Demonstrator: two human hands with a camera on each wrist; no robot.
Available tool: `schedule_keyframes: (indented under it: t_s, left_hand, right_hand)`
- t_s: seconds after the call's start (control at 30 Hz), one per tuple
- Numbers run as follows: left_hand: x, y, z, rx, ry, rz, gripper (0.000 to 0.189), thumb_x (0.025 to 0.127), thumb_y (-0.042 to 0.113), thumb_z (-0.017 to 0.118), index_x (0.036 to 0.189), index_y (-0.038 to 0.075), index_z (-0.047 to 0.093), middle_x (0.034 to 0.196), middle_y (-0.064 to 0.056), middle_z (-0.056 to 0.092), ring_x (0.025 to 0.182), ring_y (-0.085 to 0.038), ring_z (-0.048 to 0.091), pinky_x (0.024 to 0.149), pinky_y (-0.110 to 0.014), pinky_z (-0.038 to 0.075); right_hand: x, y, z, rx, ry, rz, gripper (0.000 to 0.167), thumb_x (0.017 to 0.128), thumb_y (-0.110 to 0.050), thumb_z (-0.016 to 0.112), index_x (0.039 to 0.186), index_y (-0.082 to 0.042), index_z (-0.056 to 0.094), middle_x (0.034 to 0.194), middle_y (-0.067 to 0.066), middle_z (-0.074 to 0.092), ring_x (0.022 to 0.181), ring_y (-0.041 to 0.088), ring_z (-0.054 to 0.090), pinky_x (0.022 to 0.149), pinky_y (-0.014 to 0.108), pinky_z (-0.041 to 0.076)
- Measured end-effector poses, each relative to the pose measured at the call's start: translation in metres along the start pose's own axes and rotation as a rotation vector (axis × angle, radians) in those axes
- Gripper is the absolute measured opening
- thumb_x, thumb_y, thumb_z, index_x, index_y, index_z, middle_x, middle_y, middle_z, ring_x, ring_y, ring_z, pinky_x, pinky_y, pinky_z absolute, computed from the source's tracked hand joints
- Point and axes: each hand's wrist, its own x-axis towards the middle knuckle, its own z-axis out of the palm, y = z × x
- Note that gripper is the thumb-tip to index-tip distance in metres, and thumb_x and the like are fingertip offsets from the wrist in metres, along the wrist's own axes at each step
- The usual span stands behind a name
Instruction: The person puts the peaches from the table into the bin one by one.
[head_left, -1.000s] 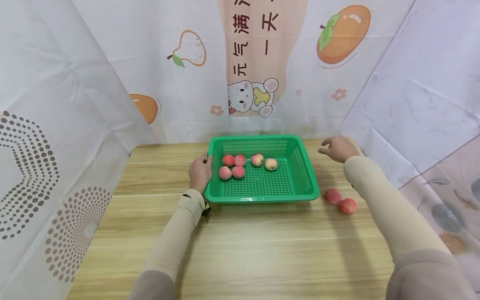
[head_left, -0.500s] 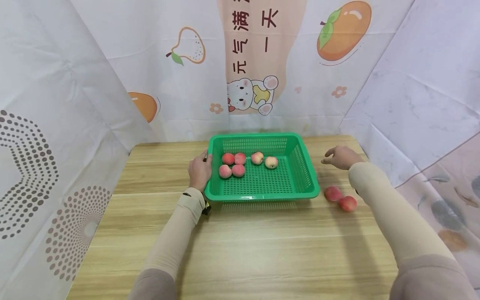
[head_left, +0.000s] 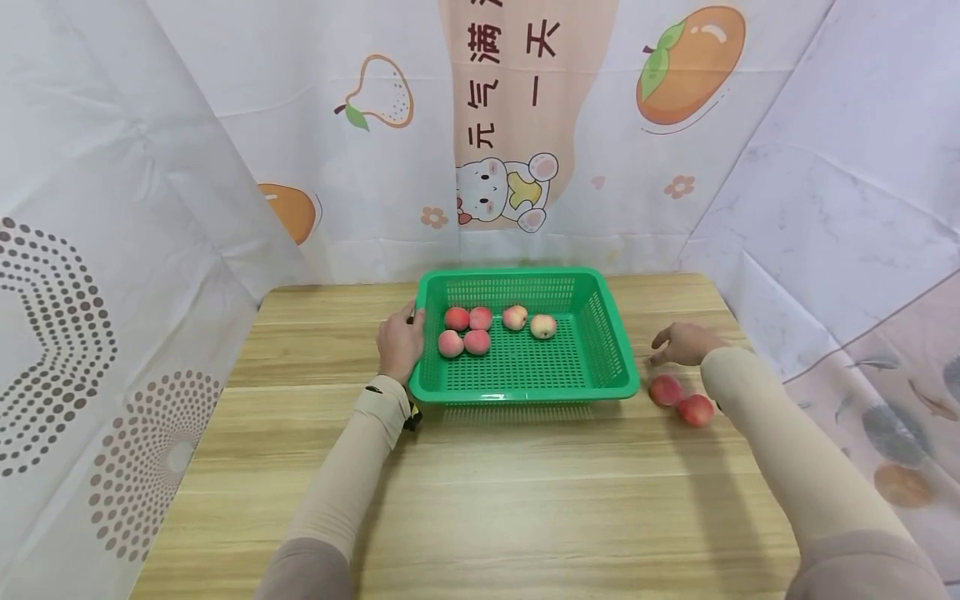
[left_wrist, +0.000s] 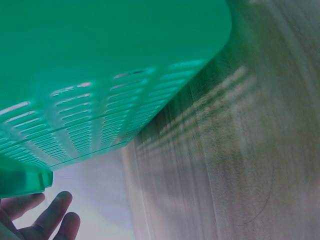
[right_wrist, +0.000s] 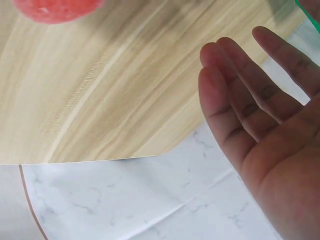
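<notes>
A green plastic basket (head_left: 525, 395) with slotted walls stands toward the back of the wooden table. Inside, several reddish peaches (head_left: 477, 342) are grouped at the left, beside two paler ones (head_left: 543, 326). My left hand (head_left: 400, 343) holds the basket's left rim; in the left wrist view its fingers (left_wrist: 55, 212) reach in beneath the rim. To the right of the basket, two red peaches (head_left: 665, 390) (head_left: 696, 410) lie side by side on the table. Just behind them hovers my right hand (head_left: 686, 344), fingers loosely bent and nothing in its grasp. One peach (right_wrist: 60, 7) shows at the right wrist view's top edge.
The wooden table (head_left: 480, 508) reaches back to a printed cloth (head_left: 360, 217) hanging behind it. Pale cloths hang along the left and right sides, the right one (head_left: 817, 217) close to the right arm.
My right hand has come toward me and lowered from beside the basket's back right corner to just behind the two loose peaches. The left hand and basket stay in place.
</notes>
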Motion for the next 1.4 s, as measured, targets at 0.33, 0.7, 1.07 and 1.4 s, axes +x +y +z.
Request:
schedule_keyframes:
  t_s: [0.33, 0.7, 1.07, 1.4]
  left_hand:
    - [0.000, 0.001, -0.001, -0.005, -0.003, -0.014, 0.041, 0.100, 0.033, 0.052, 0.136, 0.014, 0.059, 0.111, -0.015, 0.072, 0.103, -0.037, 0.064, 0.088, -0.051, 0.047]
    - [-0.001, 0.000, -0.001, 0.001, -0.010, -0.020, 0.042, 0.101, 0.035, 0.050, 0.137, 0.015, 0.058, 0.108, -0.014, 0.073, 0.102, -0.037, 0.063, 0.090, -0.051, 0.046]
    - [0.000, 0.001, -0.001, -0.010, -0.013, -0.019, 0.041, 0.101, 0.034, 0.050, 0.137, 0.016, 0.058, 0.105, -0.013, 0.073, 0.097, -0.034, 0.065, 0.087, -0.049, 0.047]
    - [-0.001, 0.001, 0.000, -0.009, -0.009, -0.019, 0.041, 0.101, 0.034, 0.050, 0.137, 0.016, 0.058, 0.107, -0.014, 0.073, 0.100, -0.035, 0.064, 0.089, -0.050, 0.046]
  right_hand:
    - [-0.006, 0.004, 0.011, 0.065, -0.116, 0.024, 0.054, 0.078, -0.029, 0.076, 0.117, 0.007, 0.065, 0.108, 0.026, 0.067, 0.089, 0.033, 0.066, 0.077, 0.046, 0.054]
    - [-0.005, 0.005, 0.020, 0.069, -0.168, 0.068, 0.056, 0.076, -0.031, 0.077, 0.119, 0.003, 0.064, 0.094, 0.014, 0.069, 0.078, 0.024, 0.065, 0.064, 0.033, 0.048]
    - [-0.006, 0.005, 0.027, 0.107, -0.169, 0.048, 0.044, 0.079, -0.025, 0.074, 0.111, 0.005, 0.067, 0.076, 0.006, 0.066, 0.070, 0.022, 0.061, 0.061, 0.032, 0.048]
    - [-0.004, 0.012, 0.027, 0.106, -0.149, 0.024, 0.046, 0.078, -0.027, 0.075, 0.108, 0.007, 0.067, 0.074, 0.005, 0.066, 0.068, 0.020, 0.061, 0.060, 0.031, 0.048]
